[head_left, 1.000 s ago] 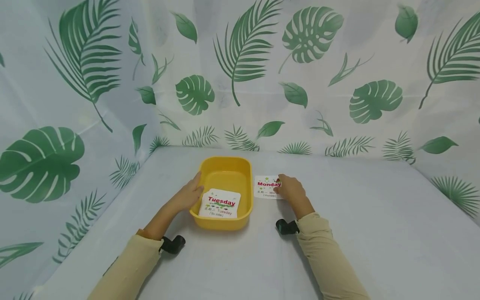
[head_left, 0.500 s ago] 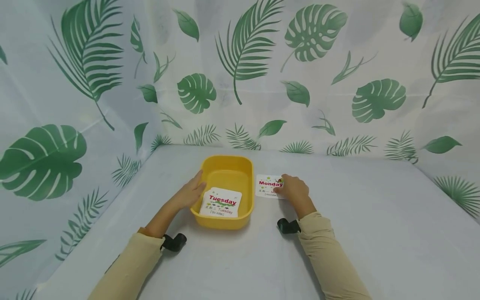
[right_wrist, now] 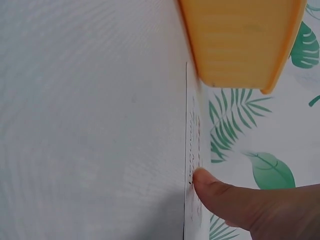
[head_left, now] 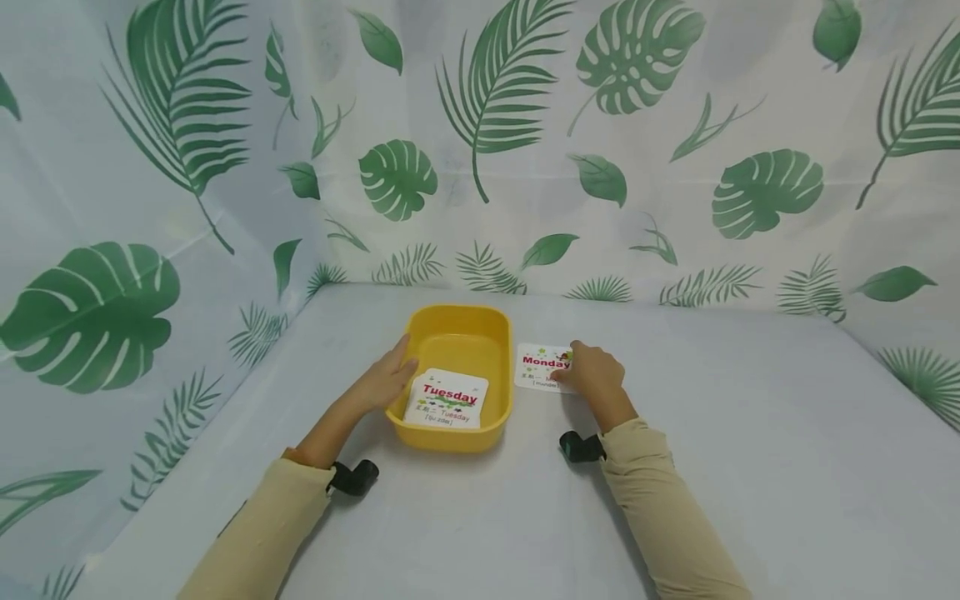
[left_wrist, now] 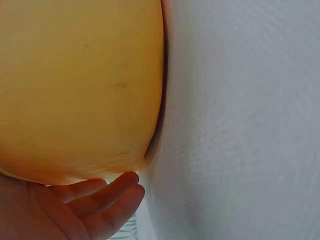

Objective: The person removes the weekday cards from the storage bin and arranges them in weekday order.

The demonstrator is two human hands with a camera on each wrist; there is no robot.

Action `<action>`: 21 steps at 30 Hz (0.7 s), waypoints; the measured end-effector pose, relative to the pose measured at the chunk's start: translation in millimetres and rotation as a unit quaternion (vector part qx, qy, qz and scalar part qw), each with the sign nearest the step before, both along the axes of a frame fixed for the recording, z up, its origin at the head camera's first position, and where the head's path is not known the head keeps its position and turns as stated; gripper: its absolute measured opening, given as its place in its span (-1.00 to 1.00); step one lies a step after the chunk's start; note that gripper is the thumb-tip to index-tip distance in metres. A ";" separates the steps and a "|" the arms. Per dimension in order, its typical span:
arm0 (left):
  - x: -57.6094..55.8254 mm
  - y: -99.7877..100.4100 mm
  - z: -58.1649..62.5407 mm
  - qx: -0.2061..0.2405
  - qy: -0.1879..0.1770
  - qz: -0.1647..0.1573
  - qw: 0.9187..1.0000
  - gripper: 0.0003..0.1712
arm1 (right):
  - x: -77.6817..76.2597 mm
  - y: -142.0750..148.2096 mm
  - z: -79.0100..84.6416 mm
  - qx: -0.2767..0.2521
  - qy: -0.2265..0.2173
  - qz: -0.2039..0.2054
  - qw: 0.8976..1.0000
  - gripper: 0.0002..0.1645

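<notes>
A yellow plastic tray (head_left: 498, 433) stands on the table, holding a stack of white cards with a "Tuesday" card (head_left: 447, 400) on top. My left hand (head_left: 380, 383) holds its left wall, thumb over the rim and fingers along the outside. In the left wrist view, the fingers (left_wrist: 112, 200) lie at the tray's outer wall. Just right of the tray, a white "Monday" card (head_left: 536, 375) lies face up. My right hand (head_left: 596, 375) holds this card at its right side, covering part of it. The right wrist view shows the thumb (right_wrist: 210, 187) against the card's printed face.
White cloth covers the table (head_left: 480, 533). Behind and to the left hang white curtains (head_left: 525, 192) printed with green leaves. Black wrist cameras sit under the left wrist (head_left: 356, 477) and the right wrist (head_left: 580, 447).
The head view has shifted slightly, so the whole scene sits a little further right and higher. Both hands, the tray and the cards keep their places relative to each other.
</notes>
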State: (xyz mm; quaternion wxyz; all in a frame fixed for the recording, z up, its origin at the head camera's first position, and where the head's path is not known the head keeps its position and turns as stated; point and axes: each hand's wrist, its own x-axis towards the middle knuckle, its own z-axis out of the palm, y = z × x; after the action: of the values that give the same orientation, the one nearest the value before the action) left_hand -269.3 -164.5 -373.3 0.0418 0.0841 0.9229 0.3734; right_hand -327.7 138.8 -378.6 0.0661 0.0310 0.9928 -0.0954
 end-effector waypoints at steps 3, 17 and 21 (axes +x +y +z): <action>-2.2 -0.5 -2.9 0.000 0.002 -0.001 1.000 -0.32 | 2.1 -1.6 2.2 0.002 0.009 0.000 1.000 -0.14; -3.6 -1.3 -1.4 0.004 0.009 -0.014 1.000 -0.29 | 15.3 -35.3 11.6 -0.070 0.145 0.057 0.985 -0.28; -3.0 -3.7 -0.9 -0.003 0.006 -0.012 1.000 -0.29 | 25.2 -60.1 15.1 -0.119 0.202 0.095 0.967 -0.15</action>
State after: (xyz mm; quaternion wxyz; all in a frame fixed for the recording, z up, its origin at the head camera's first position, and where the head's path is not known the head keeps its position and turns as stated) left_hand -272.3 -168.2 -374.2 0.0411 0.0973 0.9230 0.3699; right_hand -302.5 78.6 -363.5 -0.1242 -0.0920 0.9654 -0.2103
